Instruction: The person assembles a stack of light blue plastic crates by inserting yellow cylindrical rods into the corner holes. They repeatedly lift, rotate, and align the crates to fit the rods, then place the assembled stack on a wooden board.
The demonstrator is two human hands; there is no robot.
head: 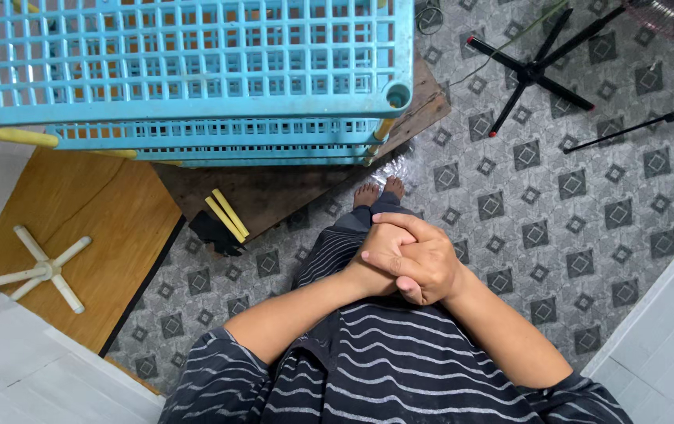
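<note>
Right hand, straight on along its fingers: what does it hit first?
The right hand is clasped over the left hand, its fingers pointing toward image left. They already lie on the left hand; beyond it, probably only patterned floor tiles, though depth is unclear.

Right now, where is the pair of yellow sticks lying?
In the head view, the yellow sticks lie left of the clasped hands, on the dark wooden board just below the stacked blue crates.

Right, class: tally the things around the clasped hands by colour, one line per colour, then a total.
Blue: 2 crates, top crate, lower crate
Yellow: 2 sticks
White: 1 cross-shaped stand
Black: 1 tripod base
Total: 6
The left hand and right hand hold nothing.
</note>
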